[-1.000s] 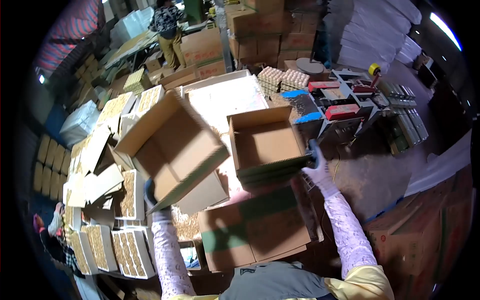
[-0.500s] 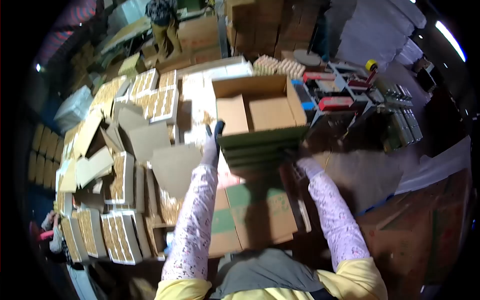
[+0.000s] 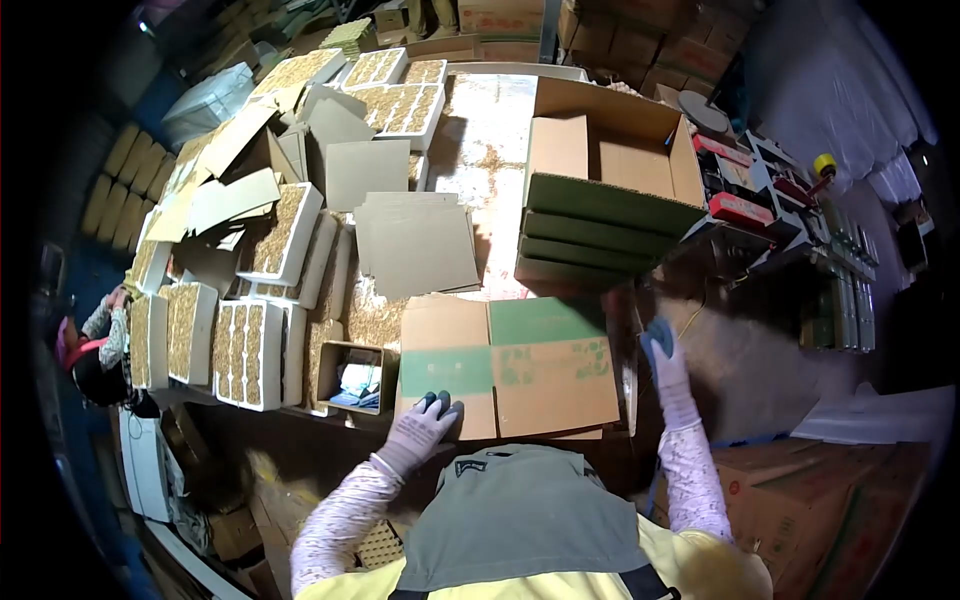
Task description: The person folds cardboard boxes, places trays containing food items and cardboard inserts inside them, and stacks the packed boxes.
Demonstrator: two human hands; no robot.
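Observation:
My left hand (image 3: 424,430), in a pale glove with dark fingertips, lies on the near left edge of a flattened carton (image 3: 550,375) with green print. Its fingers are stretched out and apart. Off the carton's right side, my right hand (image 3: 667,362) is raised over the floor, gloved alike. Its fingers extend forward and hold nothing visible. Beyond the flat carton stands an open cardboard box (image 3: 610,225) with its top open and a dark green near side. Neither hand touches this box. Several grey cardboard sheets (image 3: 418,245) lie to its left.
White trays (image 3: 248,355) filled with straw-coloured material crowd the table's left side, with loose cardboard pieces (image 3: 235,200) on top. A small box (image 3: 355,378) holds blue and white items. Metal equipment (image 3: 745,190) stands at right, near stacked cartons (image 3: 800,510). A co-worker (image 3: 100,345) is at far left.
My hands have let go of the open box, which now stands farther along the table. My left hand has come back to the flat carton; my right hand has drawn back to the right.

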